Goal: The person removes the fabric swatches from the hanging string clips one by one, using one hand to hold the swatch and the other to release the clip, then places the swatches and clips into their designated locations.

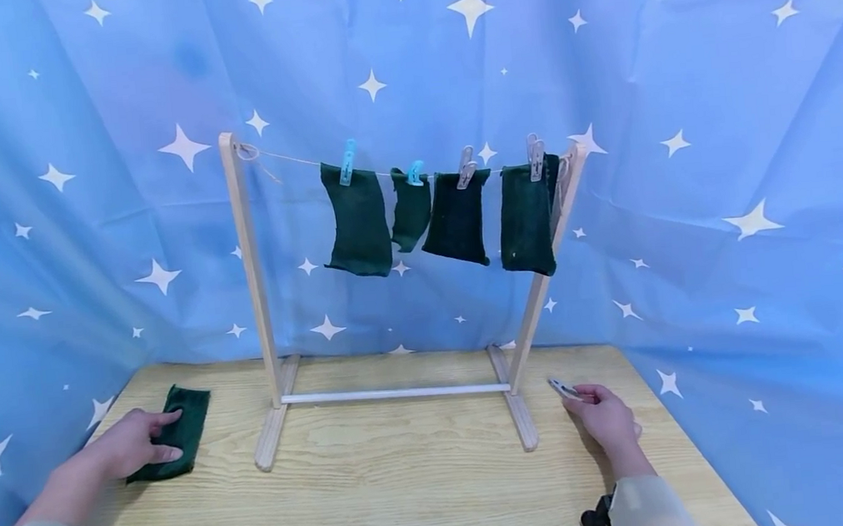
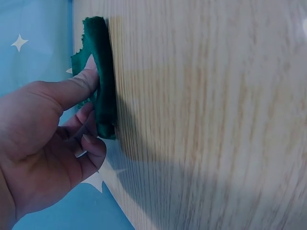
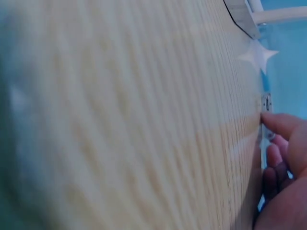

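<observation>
My left hand (image 1: pixel 134 443) rests on a dark green cloth (image 1: pixel 193 421) that lies at the table's left end. Thumb and forefinger stand apart against it, and in the left wrist view the cloth (image 2: pixel 106 72) rises in a fold beside the thumb tip. At the right side of the table, my right hand (image 1: pixel 608 420) pinches a pale grey clothespin (image 1: pixel 562 387) between thumb and fingers. The right wrist view shows only part of that hand (image 3: pixel 288 167), with the clothespin (image 3: pixel 267 101) poking out beyond the fingertips.
Between the hands stands a wooden drying frame (image 1: pixel 250 270) with a white lower bar (image 1: pixel 395 393). Several green cloths (image 1: pixel 360 227) hang from its string, held by blue clothespins (image 1: pixel 348 162) and grey clothespins (image 1: pixel 536 157). A blue star-patterned curtain (image 1: pixel 686 190) surrounds the table (image 1: pixel 404 490).
</observation>
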Motion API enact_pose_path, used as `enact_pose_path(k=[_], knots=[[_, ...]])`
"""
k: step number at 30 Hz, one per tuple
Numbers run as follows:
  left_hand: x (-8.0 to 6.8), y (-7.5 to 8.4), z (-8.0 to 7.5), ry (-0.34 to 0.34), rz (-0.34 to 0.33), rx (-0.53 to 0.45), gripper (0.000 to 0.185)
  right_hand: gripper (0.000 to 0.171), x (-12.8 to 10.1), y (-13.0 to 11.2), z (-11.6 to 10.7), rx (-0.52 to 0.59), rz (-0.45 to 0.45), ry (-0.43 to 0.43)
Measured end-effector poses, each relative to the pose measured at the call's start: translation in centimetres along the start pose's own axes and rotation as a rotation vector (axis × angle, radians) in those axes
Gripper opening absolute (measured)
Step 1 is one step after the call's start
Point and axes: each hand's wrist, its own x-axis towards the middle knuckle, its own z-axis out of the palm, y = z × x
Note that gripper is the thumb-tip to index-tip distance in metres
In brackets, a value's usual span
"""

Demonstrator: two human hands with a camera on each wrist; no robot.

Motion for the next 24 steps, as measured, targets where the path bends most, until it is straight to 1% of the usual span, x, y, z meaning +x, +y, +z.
enact_pose_path(k=[4, 12, 16, 24], knots=[[-0.2, -0.2, -0.1, 0.006, 0.012, -0.007, 0.084, 0.056, 0.3, -0.1, 0.2, -0.019, 0.019, -0.012], [-0.1, -0.6, -0.2, 0.008, 0.029, -0.02, 0.086, 0.06, 0.7, 0.4, 0.3, -0.011, 0.037, -0.03], [-0.2, -0.9, -0.2, 0.01, 0.034, -0.033, 0.086, 0.059, 0.5, 0.1, 0.2, -0.014, 0.041, -0.032], [-0.5, -1.2, 0.0, 0.045, 0.053, -0.005, 0.084, 0.056, 0.0, -0.7, -0.1, -0.024, 0.047, -0.03]])
